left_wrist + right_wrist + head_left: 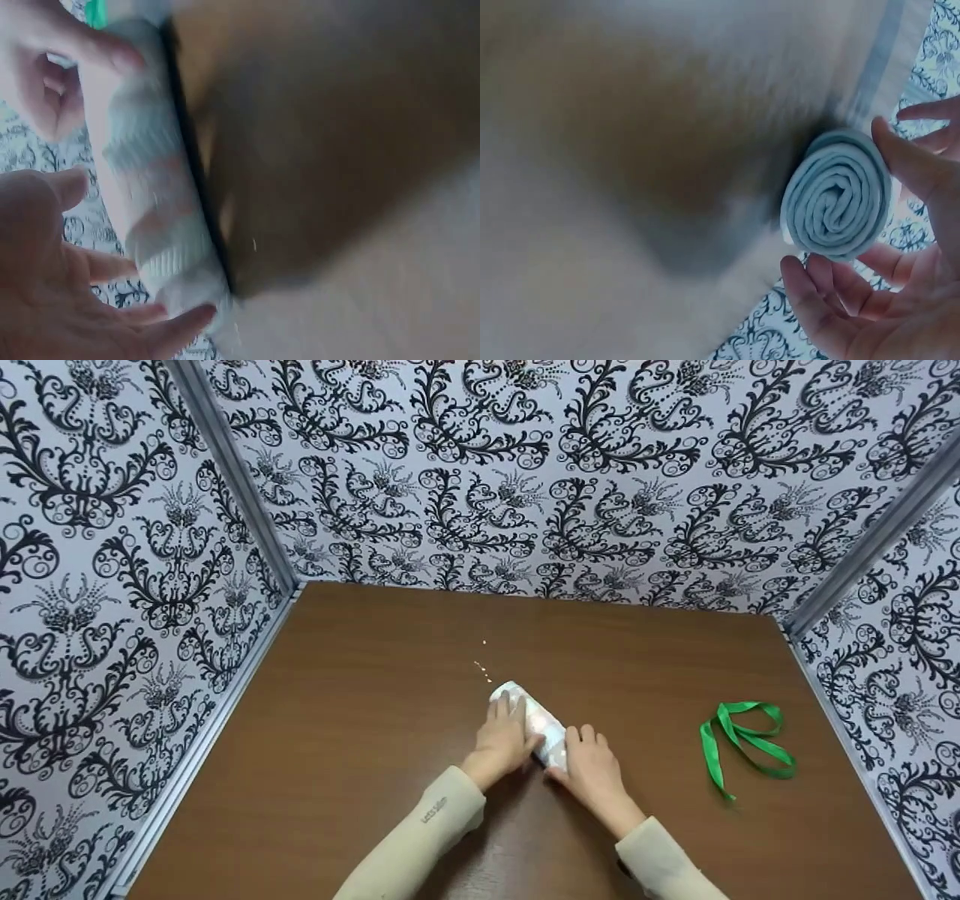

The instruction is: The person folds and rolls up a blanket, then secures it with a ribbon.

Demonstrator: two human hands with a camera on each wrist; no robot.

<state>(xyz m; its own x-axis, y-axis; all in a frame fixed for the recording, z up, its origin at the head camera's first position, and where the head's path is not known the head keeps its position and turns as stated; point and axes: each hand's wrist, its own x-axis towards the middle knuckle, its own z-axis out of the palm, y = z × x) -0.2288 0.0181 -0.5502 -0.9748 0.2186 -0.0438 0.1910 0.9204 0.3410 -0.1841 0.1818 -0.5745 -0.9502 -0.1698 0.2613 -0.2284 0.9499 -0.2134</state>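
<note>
Fingers (503, 705) of the left hand (501, 744) lie nearly straight across the far end of a pale rolled cloth (544, 721) in the head view, while the right hand (595, 771) straddles its near end, thumb on the near side. The rolled cloth rests on the brown table (360, 697), its long axis slanting from far left to near right, so each hand has an end and the middle shows between them. A green ribbon (750, 741) lies loose to the right, well apart, the right hand being the nearer of the two; white specks (484, 669) trail just beyond the far end. From the left wrist, the left fingers are spread and only slightly bent, tips touching the side without wrapping round, and the right thumb lies over the opposite end. From the right wrist, the rolled cloth shows end-on as a spiral, set between the right thumb and curled fingers in what looks a loose hold; how firm, one cannot tell.
</note>
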